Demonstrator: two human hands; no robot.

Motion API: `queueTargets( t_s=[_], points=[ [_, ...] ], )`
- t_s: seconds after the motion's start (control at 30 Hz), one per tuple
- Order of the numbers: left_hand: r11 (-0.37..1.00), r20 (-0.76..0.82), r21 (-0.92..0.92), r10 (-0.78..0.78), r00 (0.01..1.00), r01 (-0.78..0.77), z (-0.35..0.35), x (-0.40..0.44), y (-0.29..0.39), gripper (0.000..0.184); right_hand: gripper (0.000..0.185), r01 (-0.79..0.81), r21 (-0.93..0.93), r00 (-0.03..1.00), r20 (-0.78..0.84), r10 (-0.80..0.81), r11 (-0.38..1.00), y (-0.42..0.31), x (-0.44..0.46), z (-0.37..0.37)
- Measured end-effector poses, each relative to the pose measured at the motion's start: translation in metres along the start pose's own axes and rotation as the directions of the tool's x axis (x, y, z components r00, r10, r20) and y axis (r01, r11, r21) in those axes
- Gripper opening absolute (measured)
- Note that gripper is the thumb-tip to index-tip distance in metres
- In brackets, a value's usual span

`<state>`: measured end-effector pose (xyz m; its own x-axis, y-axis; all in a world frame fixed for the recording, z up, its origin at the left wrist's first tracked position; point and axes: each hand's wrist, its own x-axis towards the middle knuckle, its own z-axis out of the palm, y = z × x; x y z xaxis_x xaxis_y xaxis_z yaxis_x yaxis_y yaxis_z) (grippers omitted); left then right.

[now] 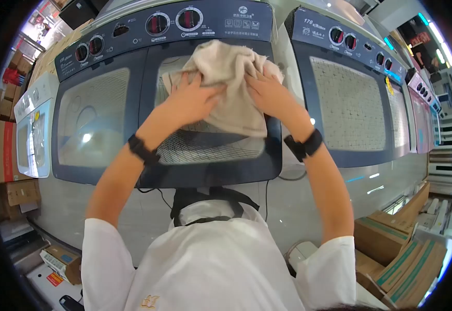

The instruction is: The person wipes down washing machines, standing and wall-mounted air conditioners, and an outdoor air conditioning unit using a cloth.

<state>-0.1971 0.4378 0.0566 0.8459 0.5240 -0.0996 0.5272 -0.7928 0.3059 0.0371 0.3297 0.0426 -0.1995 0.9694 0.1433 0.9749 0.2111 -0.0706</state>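
Wiping step apparently in hand: left hand (190, 103) and right hand (273, 95) loosely spread, no pinch visible, on the cloth (236, 103) bunched beneath and between them, atop the washer lid (210, 149); next stroke calls for flattening it.

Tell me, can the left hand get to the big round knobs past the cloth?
Probably yes. The left hand lies on the cloth, but if it lifts off, the big round knobs sit uncovered beyond, with nothing seen blocking them.

Fuzzy matt cloth (234, 83), glossy lid (210, 150).
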Motion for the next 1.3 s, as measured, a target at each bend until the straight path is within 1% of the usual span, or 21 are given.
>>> queueTargets(
  t_s=[0.03,0.07,0.1,0.13,0.17,0.2,0.23,0.27,0.33,0.43,0.5,0.6,0.63,0.67,0.77,0.87,0.93,1.03,1.1,1.13,1.3],
  points=[
    [1.000,-0.024,-0.011,-0.026,0.999,0.026,-0.003,0.008,0.000,0.045,0.038,0.018,-0.080,0.975,0.220,0.001,0.997,-0.004,0.020,-0.005],
    [0.999,-0.002,0.015,-0.046,0.999,0.046,-0.002,0.008,0.000,0.044,0.037,0.050,-0.154,0.903,0.429,0.021,0.987,-0.009,0.033,-0.009],
    [0.997,0.020,0.041,-0.068,0.998,0.067,-0.002,0.003,0.002,0.043,0.038,0.041,-0.142,0.970,0.243,-0.005,0.989,-0.015,0.031,-0.003],
    [0.994,0.044,0.066,-0.094,0.995,0.091,-0.002,-0.005,0.003,0.043,0.038,0.039,-0.124,0.998,0.049,-0.034,0.992,-0.028,0.020,0.010],
    [0.995,-0.001,0.074,-0.064,0.998,0.064,0.000,-0.022,0.004,0.043,0.038,0.047,-0.102,0.987,-0.147,-0.062,0.994,-0.042,0.009,0.017],
    [0.995,-0.049,0.086,-0.036,0.998,0.040,0.003,-0.049,0.004,0.044,0.043,0.097,-0.021,0.995,0.020,-0.096,0.995,-0.057,-0.001,-0.008],
    [0.995,-0.099,0.101,-0.013,0.995,0.023,0.005,-0.076,0.004,0.044,0.046,0.107,0.077,0.994,0.008,-0.108,0.991,-0.068,-0.012,-0.017],
    [0.995,-0.102,0.089,-0.031,0.994,0.040,0.003,-0.102,0.003,0.045,0.048,0.127,0.177,0.992,-0.005,-0.128,0.976,-0.078,-0.021,-0.022],
    [0.992,-0.116,0.065,-0.104,0.988,0.112,0.004,-0.152,0.001,0.047,0.054,0.118,0.336,0.982,0.104,-0.161,0.934,-0.092,-0.037,-0.025],
    [0.972,-0.154,0.018,-0.229,0.961,0.234,0.012,-0.209,0.005,0.047,0.058,0.208,0.337,0.924,0.241,-0.298,0.918,-0.124,-0.035,-0.036],
    [0.957,-0.186,-0.023,-0.290,0.939,0.290,0.013,-0.237,0.007,0.044,0.057,0.292,0.432,0.862,0.266,-0.431,0.853,-0.153,-0.023,-0.040],
    [0.961,-0.275,-0.156,-0.263,0.925,0.226,0.024,-0.271,-0.014,0.034,0.054,0.412,0.527,0.758,0.254,-0.600,0.743,-0.200,0.012,-0.039],
    [0.956,-0.333,-0.171,-0.283,0.900,0.237,0.023,-0.281,-0.022,0.031,0.053,0.457,0.547,0.714,0.244,-0.656,0.701,-0.214,0.026,-0.036],
    [0.950,-0.392,-0.187,-0.305,0.868,0.249,0.022,-0.292,-0.029,0.028,0.045,0.519,0.564,0.687,0.172,-0.706,0.643,-0.224,0.040,-0.026],
    [0.917,-0.514,-0.221,-0.399,0.759,0.332,0.019,-0.325,-0.055,0.025,0.040,0.593,0.615,0.574,0.130,-0.809,0.519,-0.265,0.093,-0.006],
    [0.862,-0.614,-0.273,-0.498,0.613,0.427,0.028,-0.344,-0.074,0.023,0.036,0.571,0.689,0.465,0.176,-0.868,0.446,-0.308,0.142,-0.004],
    [0.830,-0.674,-0.298,-0.532,0.511,0.471,0.039,-0.347,-0.091,0.023,0.034,0.608,0.680,0.384,0.199,-0.901,0.409,-0.332,0.169,0.007],
    [0.790,-0.743,-0.416,-0.580,0.332,0.449,0.031,-0.364,-0.120,0.024,0.031,0.589,0.697,0.328,0.256,-0.909,0.409,-0.379,0.204,0.008],
    [0.771,-0.730,-0.479,-0.615,0.298,0.420,0.032,-0.375,-0.131,0.021,0.031,0.575,0.701,0.299,0.300,-0.906,0.422,-0.397,0.218,0.010],
    [0.765,-0.730,-0.495,-0.623,0.281,0.411,0.031,-0.387,-0.142,0.021,0.031,0.563,0.683,0.278,0.374,-0.885,0.466,-0.413,0.228,0.013],
    [0.747,-0.739,-0.534,-0.640,0.211,0.397,0.019,-0.443,-0.192,0.022,0.036,0.689,0.597,0.259,0.328,-0.908,0.412,-0.491,0.262,0.019]
  ],
)
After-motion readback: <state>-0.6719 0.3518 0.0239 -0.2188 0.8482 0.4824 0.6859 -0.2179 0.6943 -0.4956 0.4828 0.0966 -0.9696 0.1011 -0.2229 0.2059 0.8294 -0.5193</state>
